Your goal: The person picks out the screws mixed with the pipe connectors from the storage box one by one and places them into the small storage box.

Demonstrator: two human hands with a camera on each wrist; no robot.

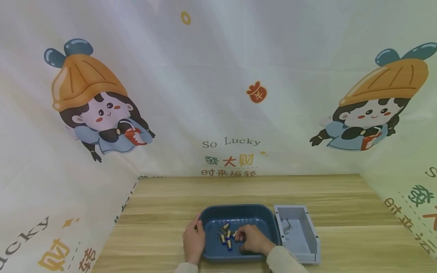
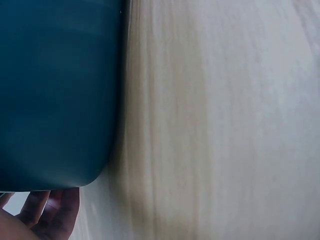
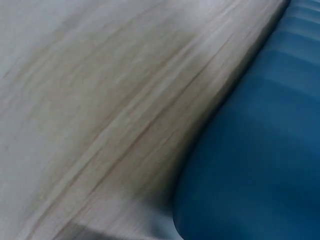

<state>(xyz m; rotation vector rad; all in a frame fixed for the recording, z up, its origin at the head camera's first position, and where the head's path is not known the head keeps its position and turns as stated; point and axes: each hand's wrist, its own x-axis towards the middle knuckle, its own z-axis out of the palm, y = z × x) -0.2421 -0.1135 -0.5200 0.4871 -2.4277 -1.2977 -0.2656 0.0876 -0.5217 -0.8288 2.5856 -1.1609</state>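
Observation:
A dark blue plastic tray (image 1: pixel 209 258) stands on the table, and my left hand (image 1: pixel 194 240) grips its left side, thumb at the rim. In the left wrist view, my fingers (image 2: pixel 65 215) lie against the tray's outer wall (image 2: pixel 55 100). Several brass fittings with blue ends (image 1: pixel 229 244) lie in a loose pile inside, with thin metal screws (image 1: pixel 222 230) among them. My right hand (image 1: pixel 252 239) reaches into the tray with bent fingers, at the right edge of the pile. Whether its fingertips pinch a piece is hidden. The right wrist view shows only tray wall and table.
A light grey open bin (image 1: pixel 304 231) stands against the tray's right side, with several metal screws (image 1: pixel 286 226) at its left. The wooden table (image 1: pixel 164 204) is bordered by printed cloth walls (image 1: pixel 232 113) at the back and both sides.

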